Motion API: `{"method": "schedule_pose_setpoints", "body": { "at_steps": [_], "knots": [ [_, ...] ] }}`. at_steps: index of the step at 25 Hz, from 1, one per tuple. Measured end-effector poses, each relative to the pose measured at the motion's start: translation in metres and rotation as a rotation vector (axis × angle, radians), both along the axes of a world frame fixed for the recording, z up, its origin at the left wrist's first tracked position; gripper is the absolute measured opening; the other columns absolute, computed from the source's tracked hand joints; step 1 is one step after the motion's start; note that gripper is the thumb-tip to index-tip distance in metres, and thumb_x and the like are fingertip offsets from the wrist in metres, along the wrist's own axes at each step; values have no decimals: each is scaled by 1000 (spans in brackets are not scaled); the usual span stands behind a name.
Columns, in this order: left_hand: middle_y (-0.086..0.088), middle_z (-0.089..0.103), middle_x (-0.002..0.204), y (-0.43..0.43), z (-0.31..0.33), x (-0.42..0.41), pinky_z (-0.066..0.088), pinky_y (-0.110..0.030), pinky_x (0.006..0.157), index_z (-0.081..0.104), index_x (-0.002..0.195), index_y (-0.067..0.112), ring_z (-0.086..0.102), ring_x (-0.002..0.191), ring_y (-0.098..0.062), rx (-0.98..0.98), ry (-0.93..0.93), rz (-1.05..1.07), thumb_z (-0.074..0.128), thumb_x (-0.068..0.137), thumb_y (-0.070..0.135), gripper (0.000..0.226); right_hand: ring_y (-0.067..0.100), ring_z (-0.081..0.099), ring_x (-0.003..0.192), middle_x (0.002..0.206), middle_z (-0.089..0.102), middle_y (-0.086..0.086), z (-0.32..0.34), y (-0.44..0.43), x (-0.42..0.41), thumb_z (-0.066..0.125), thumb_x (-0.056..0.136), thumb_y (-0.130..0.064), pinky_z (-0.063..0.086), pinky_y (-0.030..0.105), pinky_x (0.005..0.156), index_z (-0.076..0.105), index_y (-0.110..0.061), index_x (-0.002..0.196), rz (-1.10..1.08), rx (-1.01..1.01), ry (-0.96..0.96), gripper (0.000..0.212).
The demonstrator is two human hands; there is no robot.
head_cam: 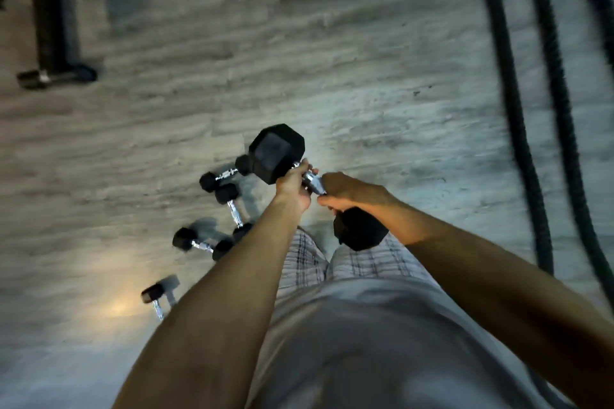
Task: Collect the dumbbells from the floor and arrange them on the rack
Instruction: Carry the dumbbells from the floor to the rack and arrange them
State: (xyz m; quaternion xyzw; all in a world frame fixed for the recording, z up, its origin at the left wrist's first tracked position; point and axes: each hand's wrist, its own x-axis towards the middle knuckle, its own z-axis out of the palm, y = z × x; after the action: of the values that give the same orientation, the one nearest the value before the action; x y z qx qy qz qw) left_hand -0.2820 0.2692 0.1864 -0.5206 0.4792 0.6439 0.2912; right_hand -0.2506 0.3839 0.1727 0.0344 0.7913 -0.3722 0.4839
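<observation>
A large black hex dumbbell with a chrome handle hangs above the floor in front of my legs. My left hand grips the handle close to the far head, and my right hand grips it close to the near head. Several small black dumbbells lie on the floor to the left: one behind the big head, one beside my left forearm, one closer in, and one nearest, partly hidden by my arm. No rack is clearly in view.
Two thick black battle ropes run down the right side of the wood-look floor. A black equipment frame with a foot bar stands at the top left. The view is motion-blurred.
</observation>
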Motion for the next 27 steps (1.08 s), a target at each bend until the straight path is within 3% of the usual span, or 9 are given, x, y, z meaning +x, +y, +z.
{"method": "schedule_pose_setpoints", "body": {
  "at_steps": [5,7,11,13,15,19,21,27],
  "knots": [
    [3,58,40,52,9,-70,51,-28,52,55,76,10,58,36,-9,50,78,-35,59,93,6,19,19,63,53,63,64,3,16,48,-62,56,86,-15,48,28,56,57,-6,82,-61,-47,29,10],
    [4,58,39,71,3,-107,52,-25,47,55,74,10,57,35,-8,42,102,-76,60,93,7,20,18,59,54,68,60,4,16,68,-96,55,89,-13,48,28,56,54,-5,89,-91,-31,48,9],
    [4,59,39,111,-1,-192,49,-20,40,53,72,9,58,34,-8,99,116,-111,57,95,9,23,20,61,56,65,61,5,18,110,-177,56,88,-15,48,27,56,54,-8,82,-110,-7,67,9],
    [3,59,39,130,1,-242,49,-19,43,54,70,9,58,34,-7,116,106,-172,57,95,10,25,19,60,56,64,61,4,28,129,-225,56,87,-16,47,25,52,55,-9,82,-128,17,62,9],
    [3,60,40,147,10,-293,50,-23,50,55,71,9,60,38,-8,117,125,-213,58,94,8,23,19,61,57,65,62,3,40,145,-276,55,86,-18,49,30,58,53,-12,79,-132,75,67,9],
    [1,62,45,177,27,-385,49,-28,62,58,74,10,60,61,-16,113,157,-287,58,93,5,20,24,66,60,74,67,9,55,169,-368,53,85,-14,52,33,63,53,-9,88,-180,95,64,7],
    [-2,62,54,192,33,-434,48,-28,61,58,74,11,60,60,-17,111,182,-309,57,92,3,20,20,64,56,72,64,6,56,184,-415,53,85,-14,51,29,60,50,-8,92,-202,84,70,9],
    [-2,60,55,240,17,-571,49,-29,61,57,72,11,58,56,-17,57,160,-312,58,91,2,20,15,63,54,64,65,2,51,234,-549,54,81,-13,48,26,55,54,-11,73,-174,76,69,8]
  ]
}}
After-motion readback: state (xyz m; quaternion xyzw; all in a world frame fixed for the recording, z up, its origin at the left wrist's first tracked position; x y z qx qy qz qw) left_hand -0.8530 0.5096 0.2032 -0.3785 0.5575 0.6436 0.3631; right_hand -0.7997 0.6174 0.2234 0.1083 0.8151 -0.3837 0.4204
